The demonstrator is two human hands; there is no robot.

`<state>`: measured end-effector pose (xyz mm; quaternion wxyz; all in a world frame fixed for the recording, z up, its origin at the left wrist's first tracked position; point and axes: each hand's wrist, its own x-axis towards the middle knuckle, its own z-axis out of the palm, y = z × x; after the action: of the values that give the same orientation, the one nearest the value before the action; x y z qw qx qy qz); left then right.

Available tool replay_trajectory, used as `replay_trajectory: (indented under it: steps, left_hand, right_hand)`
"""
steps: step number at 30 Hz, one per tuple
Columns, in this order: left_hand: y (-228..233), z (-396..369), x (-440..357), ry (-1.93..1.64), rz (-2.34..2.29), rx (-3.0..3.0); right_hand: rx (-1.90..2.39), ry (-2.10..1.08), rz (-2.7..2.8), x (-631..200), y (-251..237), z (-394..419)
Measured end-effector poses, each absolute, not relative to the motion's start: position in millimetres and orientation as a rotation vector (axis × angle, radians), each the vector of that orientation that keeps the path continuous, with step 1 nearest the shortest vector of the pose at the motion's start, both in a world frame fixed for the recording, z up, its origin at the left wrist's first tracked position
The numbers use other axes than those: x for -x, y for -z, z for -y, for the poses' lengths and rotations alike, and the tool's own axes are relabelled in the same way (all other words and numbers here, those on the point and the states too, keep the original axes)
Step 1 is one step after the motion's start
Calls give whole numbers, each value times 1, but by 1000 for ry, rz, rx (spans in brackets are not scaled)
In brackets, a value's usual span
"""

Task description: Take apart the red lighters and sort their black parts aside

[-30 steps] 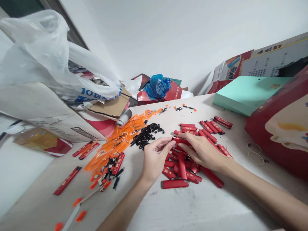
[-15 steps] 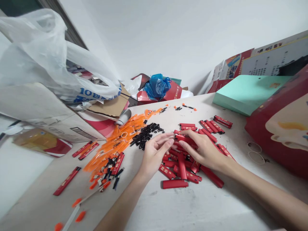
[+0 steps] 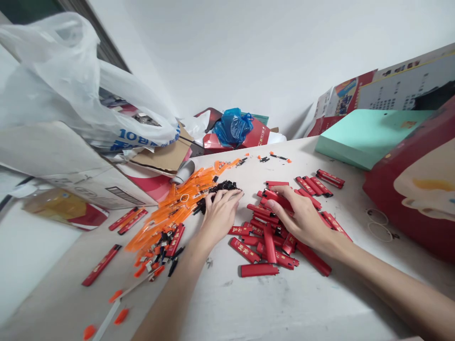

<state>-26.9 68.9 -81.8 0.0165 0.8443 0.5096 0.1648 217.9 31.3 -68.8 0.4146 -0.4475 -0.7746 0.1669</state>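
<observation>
One red lighter point(image 3: 279, 199) in pinch grip of right hand point(image 3: 303, 214), left hand point(image 3: 220, 213) over black pieces point(image 3: 227, 185), grip unclear

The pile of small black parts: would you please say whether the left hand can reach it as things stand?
Most likely yes: the left hand lies over the near side of the black pile, with nothing visible standing between. What it may hold is hidden.

The left hand point(image 3: 221, 211) covers some black pieces point(image 3: 226, 185) (the right hand point(image 3: 304, 217) holds a red case point(image 3: 278, 197)).
</observation>
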Motion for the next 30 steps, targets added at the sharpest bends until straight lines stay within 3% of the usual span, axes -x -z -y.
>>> replay_trajectory:
  steps: [24,30]
  left_hand:
    - [86,-72,24,-445,-1612,-2708]
    - [74,-68,21,-758,-1573,-2377]
  right_hand:
    - [1079,-438,1992,-216,75,-32]
    - [1044,-472,2010,-217,72,-32]
